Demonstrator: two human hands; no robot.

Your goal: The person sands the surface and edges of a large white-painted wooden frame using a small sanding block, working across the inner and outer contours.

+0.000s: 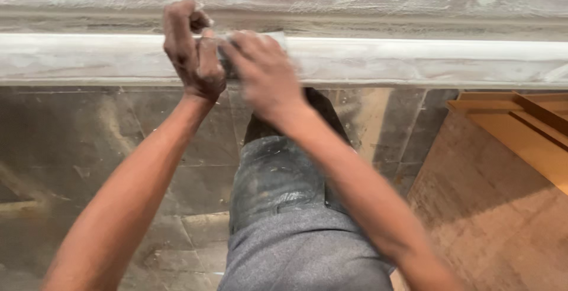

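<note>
Both hands are up on the white moulding (414, 60), pressing a small grey sanding pad (226, 60) against its face. Left hand (192, 51) is curled tight on the pad; right hand (263, 75) lies over it, fingers bent, blurry. Moulding looks patchy both sides of the pad, so I reckon plenty's left.

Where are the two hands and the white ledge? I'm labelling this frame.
left hand (192, 51), head view, back of the hand.
right hand (263, 72), head view, back of the hand.
white ledge (414, 60), head view, its front face.
</note>
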